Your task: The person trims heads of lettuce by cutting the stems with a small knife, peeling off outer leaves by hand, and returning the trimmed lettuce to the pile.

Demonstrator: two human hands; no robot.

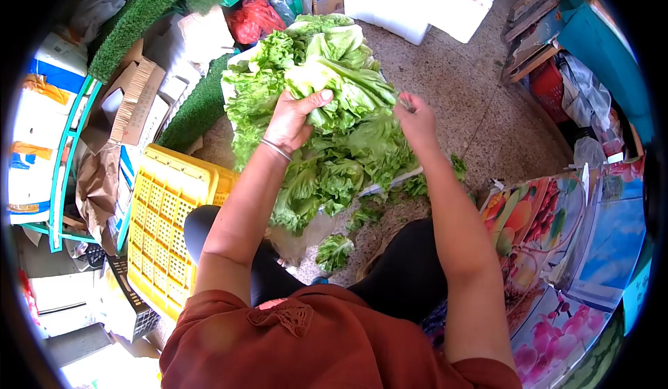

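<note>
My left hand (pixel 296 119), a bangle on its wrist, is closed around the base of a head of lettuce (pixel 341 86), thumb on top. Its pale green leaves point to the right. Just past the leaf tips, my right hand (pixel 417 119) is raised with its fingers pinched together. A small dark bit shows at the fingertips, too small to name. Beneath both hands lies a large pile of lettuce (pixel 320 180) in a light-coloured container, mostly hidden by leaves. A loose lettuce leaf (pixel 335 252) rests on the floor between my legs.
A yellow plastic crate (pixel 167 225) stands by my left leg. White foam boxes (pixel 417 3) and a red plastic bag (pixel 256 19) are beyond the pile. Fruit-printed boards (pixel 529 229) border my right side. Green-turf shelving (pixel 132 24) and cardboard (pixel 136 104) line the left.
</note>
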